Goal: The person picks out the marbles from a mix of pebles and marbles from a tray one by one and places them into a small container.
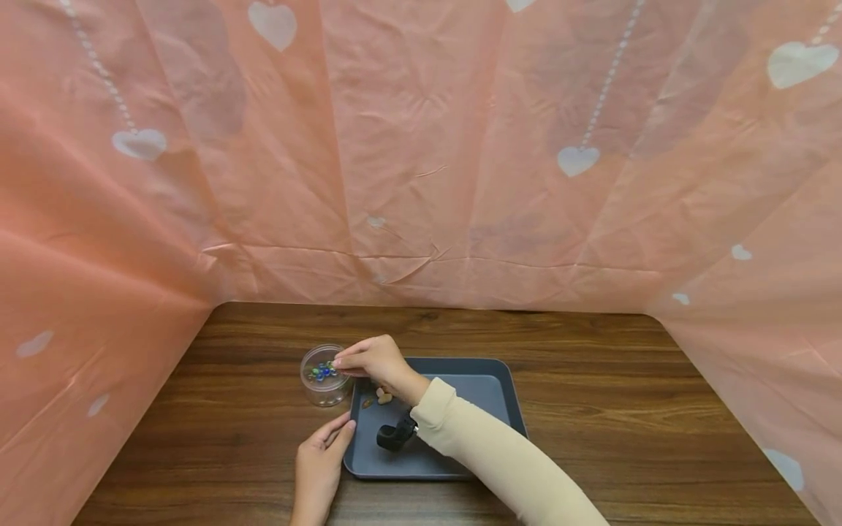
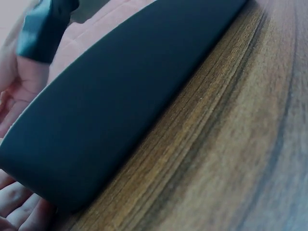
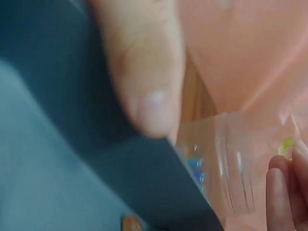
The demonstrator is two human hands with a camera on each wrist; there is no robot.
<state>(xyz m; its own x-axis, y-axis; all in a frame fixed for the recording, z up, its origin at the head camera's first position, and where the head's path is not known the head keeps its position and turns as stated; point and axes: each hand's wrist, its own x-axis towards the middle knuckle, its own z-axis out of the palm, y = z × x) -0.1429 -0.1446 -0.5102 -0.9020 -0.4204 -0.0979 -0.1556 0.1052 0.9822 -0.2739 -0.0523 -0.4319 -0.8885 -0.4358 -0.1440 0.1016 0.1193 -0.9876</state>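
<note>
Over a clear round jar [image 1: 327,398], my right hand [image 1: 378,361] pinches a yellowish glass marble [image 3: 286,147] between thumb and fingertips. Blue and green marbles [image 1: 322,372] lie inside the jar, which stands at the left of a dark grey baking tray [image 1: 427,464]. My left hand [image 1: 320,460] grips the tray's left rim, its thumb [image 3: 154,108] on top. Its fingers [image 2: 21,207] lie against the tray's outer wall. A few small tan pieces [image 1: 384,395] and an amber-brown piece [image 1: 367,402] sit in the tray's far left corner, partly hidden by my right hand.
A black wrist camera [image 1: 395,436] under my right forearm hangs over the tray. The wooden table [image 1: 592,409] extends around tray and jar. Pink curtains [image 1: 408,146] with white hearts enclose the table at the back and sides.
</note>
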